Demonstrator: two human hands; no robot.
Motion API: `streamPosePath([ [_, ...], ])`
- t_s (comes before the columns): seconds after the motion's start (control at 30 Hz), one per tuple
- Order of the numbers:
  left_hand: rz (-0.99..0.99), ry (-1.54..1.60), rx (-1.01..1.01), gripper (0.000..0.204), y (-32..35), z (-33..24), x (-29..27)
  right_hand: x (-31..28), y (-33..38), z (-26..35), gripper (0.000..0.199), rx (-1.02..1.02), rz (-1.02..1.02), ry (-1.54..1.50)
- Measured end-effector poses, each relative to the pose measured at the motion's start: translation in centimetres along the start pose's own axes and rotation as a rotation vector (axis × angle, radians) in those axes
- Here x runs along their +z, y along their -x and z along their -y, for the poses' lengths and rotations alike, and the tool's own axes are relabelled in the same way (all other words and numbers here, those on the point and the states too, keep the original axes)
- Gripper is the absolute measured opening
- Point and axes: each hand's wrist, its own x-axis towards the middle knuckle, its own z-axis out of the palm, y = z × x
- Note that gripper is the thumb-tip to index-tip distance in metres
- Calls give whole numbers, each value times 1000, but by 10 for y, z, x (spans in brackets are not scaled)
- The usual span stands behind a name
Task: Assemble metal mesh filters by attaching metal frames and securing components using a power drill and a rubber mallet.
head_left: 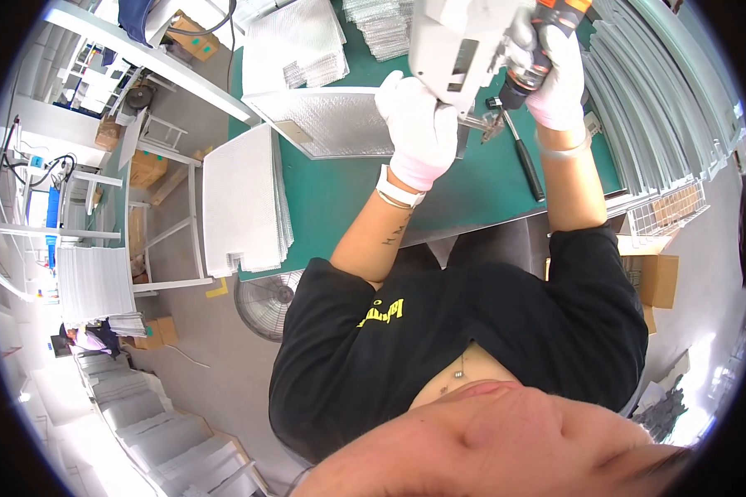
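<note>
My left hand (419, 128), in a white glove, is closed on the lower edge of a white metal part with slots (448, 50), held up over the green bench. My gloved right hand (559, 79) is wrapped round an orange and black cordless drill (529, 76), close to the right side of the metal part. The drill's tip is hard to make out. Beneath my hands a hammer (525, 161) with a black handle lies on the green bench top (464, 195). A silvery foil-faced panel (340, 124) is tilted beside my left hand.
White sheets are stacked at the bench's left edge (244, 199), with foil-faced sheets (294, 41) farther back. Many curved-looking grey panels (655, 99) line the right side. A floor fan (265, 302) stands below the bench, and a white frame rack (195, 207) is at left.
</note>
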Motion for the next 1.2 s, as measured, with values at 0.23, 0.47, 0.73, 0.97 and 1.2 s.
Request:
streamPosePath([
  [0.23,80,-8,16,18,-2,-3,6,-3,-67,64,31,-46,212,-54],
  [0.47,32,1,46,19,-3,-6,8,25,-60,62,19,-82,-33,-60],
  [0.73,78,-17,2,18,2,-11,-7,-9,-12,17,41,45,141,56],
  [0.97,182,-25,-7,17,7,-10,-11,25,-71,71,35,-205,34,7],
  [1.2,121,5,-16,16,6,-4,-5,0,-45,-2,40,-12,493,-907],
])
